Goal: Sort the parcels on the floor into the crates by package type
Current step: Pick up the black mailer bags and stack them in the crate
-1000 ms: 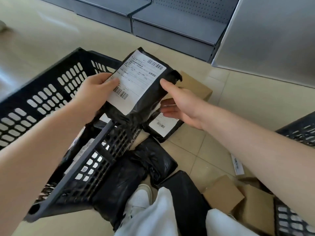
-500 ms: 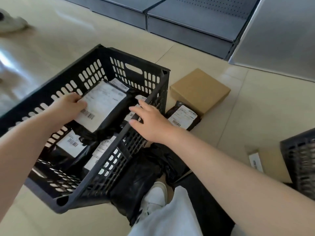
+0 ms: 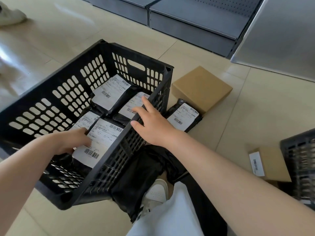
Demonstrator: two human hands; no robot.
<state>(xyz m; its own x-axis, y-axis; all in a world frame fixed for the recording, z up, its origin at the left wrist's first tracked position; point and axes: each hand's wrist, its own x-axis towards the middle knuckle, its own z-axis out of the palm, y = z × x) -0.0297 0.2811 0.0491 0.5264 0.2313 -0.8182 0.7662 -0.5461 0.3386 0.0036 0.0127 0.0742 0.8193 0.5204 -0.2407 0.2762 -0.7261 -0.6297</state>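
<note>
Floor: pale beige tiles (image 3: 213, 53), with grey metal shelving (image 3: 196, 23) along the far side.
Change: half a second back the left hand held a labelled black bag up over the middle of the crate; now that bag lies at the far end and the hand has dropped to the near end. The right hand has hardly moved along the rim.
Crate: black slotted plastic crate (image 3: 71, 92), holding several black poly bags with white barcode labels.
Far bag: black mailer (image 3: 111, 92), beyond the left hand, label up.
Left hand: left hand (image 3: 73, 142) inside the crate, fingers loosely bent, pressing on the label of the near bag (image 3: 100, 140); I cannot tell whether it pinches it.
Right hand: right hand (image 3: 151, 123) spread, fingers resting on the crate's side rim.
Outside: just past the right hand, a loose black mailer (image 3: 185, 119) touching a brown carton (image 3: 202, 87); more black bags (image 3: 141, 178) under the right forearm.
Right side: second crate (image 3: 301, 164) with a labelled box (image 3: 271, 163) beside it.
</note>
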